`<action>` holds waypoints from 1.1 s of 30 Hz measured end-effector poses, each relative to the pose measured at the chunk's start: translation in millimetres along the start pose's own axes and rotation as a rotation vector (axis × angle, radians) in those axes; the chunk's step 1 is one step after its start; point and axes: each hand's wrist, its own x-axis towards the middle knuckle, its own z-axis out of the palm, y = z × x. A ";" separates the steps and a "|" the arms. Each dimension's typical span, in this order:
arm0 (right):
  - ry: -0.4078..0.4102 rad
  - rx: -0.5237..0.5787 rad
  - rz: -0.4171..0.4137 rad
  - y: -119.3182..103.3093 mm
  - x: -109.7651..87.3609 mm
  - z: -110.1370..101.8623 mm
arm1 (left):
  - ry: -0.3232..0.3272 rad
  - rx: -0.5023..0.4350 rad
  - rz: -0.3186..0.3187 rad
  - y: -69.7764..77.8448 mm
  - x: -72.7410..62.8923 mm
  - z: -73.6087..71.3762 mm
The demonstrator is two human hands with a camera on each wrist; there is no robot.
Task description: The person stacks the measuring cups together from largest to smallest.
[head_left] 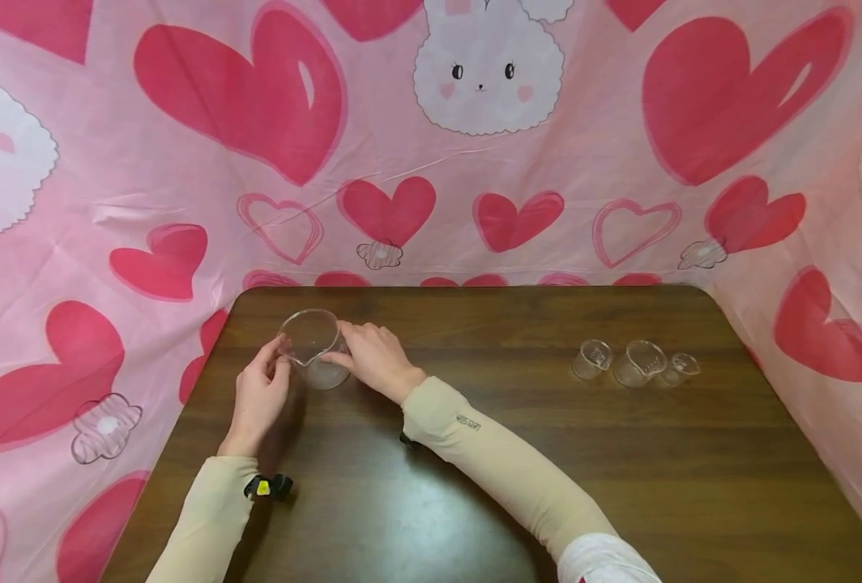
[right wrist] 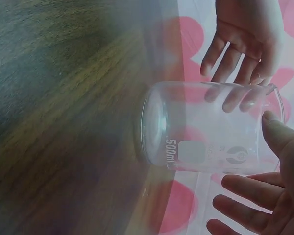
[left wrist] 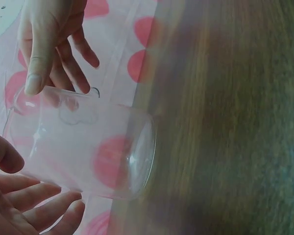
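Observation:
A large clear glass beaker [head_left: 325,371] with a pouring lip stands upright between both hands at the back left of the table. White print reading 500ml shows on its wall [right wrist: 191,152] in the right wrist view. My left hand [head_left: 262,390] holds it from the left, thumb and fingers at the wall near the rim. From the right, my right hand [head_left: 378,356] grips its upper part, the thumb on the near side and the fingers round the far side. In the left wrist view the right hand's thumb [left wrist: 34,81] lies at the rim.
Three smaller clear beakers stand together at the back right: a small one [head_left: 591,360], a wider one [head_left: 640,364] and the smallest [head_left: 680,369]. The dark wooden table [head_left: 518,453] is bordered by a pink heart-patterned cloth [head_left: 460,170].

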 end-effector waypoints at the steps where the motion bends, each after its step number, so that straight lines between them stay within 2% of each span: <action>1: 0.000 0.006 0.001 0.8 -0.6 -1.0 | -0.004 -0.002 0.005 1.0 -0.3 0.2; 6: 0.002 0.021 0.009 4.9 -5.1 -8.7 | -0.022 -0.011 0.024 7.6 -1.6 2.2; 15: 0.016 0.031 -0.015 13.7 -14.4 -16.5 | -0.015 0.002 0.071 17.8 -7.8 7.3; 26: 0.019 0.078 -0.025 25.3 -31.2 -25.9 | -0.072 -0.008 0.135 23.6 -14.7 15.2; 33: 0.072 0.058 -0.055 35.3 -42.1 -32.3 | -0.098 -0.002 0.175 30.7 -17.6 20.8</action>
